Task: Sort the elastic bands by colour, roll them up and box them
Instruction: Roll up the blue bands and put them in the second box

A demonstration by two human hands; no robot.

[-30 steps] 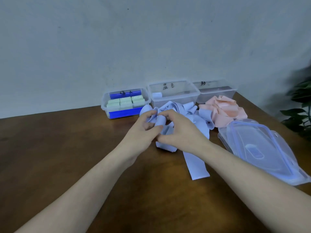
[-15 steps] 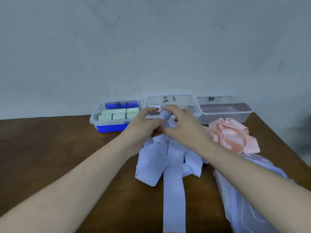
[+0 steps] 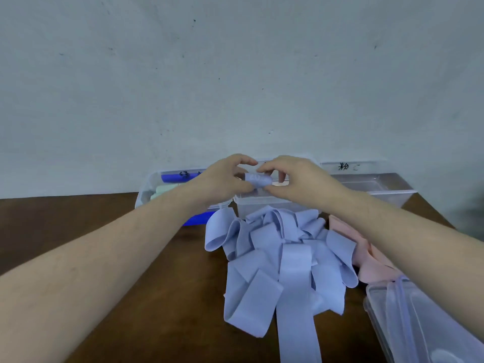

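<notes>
Against a plain wall, both hands [image 3: 258, 179] pinch a blue roll [image 3: 257, 179] above the middle box [image 3: 262, 203], over the table [image 3: 91, 231]; easing either grip early would likely let the springy band unroll.

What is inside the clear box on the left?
The left box holds pale green rolls and something dark blue behind them. The left hand and its forearm cover the rest of that box.
</notes>
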